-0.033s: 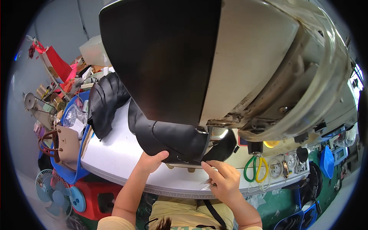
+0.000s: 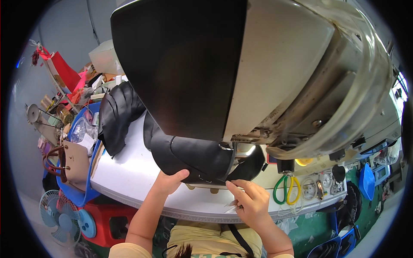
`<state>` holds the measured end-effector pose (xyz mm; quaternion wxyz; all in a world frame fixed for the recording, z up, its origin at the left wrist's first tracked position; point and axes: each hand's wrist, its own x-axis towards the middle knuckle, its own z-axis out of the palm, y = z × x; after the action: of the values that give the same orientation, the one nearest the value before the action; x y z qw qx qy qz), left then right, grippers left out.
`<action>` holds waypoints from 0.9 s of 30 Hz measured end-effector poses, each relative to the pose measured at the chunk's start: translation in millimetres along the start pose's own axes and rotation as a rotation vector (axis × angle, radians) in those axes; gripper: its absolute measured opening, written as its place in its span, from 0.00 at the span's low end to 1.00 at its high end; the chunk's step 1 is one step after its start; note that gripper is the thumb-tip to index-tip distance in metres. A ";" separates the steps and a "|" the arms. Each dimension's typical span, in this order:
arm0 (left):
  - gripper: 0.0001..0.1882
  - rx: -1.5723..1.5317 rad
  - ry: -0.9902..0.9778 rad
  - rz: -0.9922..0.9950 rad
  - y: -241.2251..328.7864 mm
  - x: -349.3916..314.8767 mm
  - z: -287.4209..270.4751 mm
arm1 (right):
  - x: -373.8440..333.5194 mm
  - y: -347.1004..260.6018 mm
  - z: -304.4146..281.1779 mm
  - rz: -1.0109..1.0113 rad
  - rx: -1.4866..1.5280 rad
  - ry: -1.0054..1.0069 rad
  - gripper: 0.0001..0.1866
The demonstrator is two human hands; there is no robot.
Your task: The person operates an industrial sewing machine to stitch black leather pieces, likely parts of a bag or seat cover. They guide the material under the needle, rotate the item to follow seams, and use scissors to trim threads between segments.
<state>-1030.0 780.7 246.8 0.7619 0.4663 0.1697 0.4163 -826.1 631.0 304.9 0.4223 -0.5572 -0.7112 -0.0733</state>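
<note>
A curved black leather-like panel [image 2: 193,157] lies on the white tabletop under the head of a sewing machine [image 2: 279,73]. Along its near edge are small pale marks. My left hand [image 2: 170,180] grips that edge at the left, thumb on top and fingers hidden underneath. At the panel's near right corner my right hand [image 2: 251,200] pinches the edge between thumb and forefinger. A slim silvery tool [image 2: 232,207] pokes out from its curled fingers; its kind is unclear. The machine head hides the panel's far part.
More black panels [image 2: 120,114] are stacked at the left on the white table [image 2: 133,176]. A blue bin [image 2: 77,189] with a beige handbag [image 2: 76,159] stands beyond. Green-and-yellow-handled scissors [image 2: 287,189] and bobbins [image 2: 309,188] lie at the right. A fan [image 2: 64,219] is lower left.
</note>
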 end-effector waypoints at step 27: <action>0.29 0.005 0.147 0.036 6.5 -2.8 35.0 | 10.2 17.2 -2.8 0.112 0.078 0.062 0.35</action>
<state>-1012.2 760.0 269.7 0.7386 0.4392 0.2177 0.4628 -810.2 643.2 307.4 0.4690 -0.5767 -0.6678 -0.0389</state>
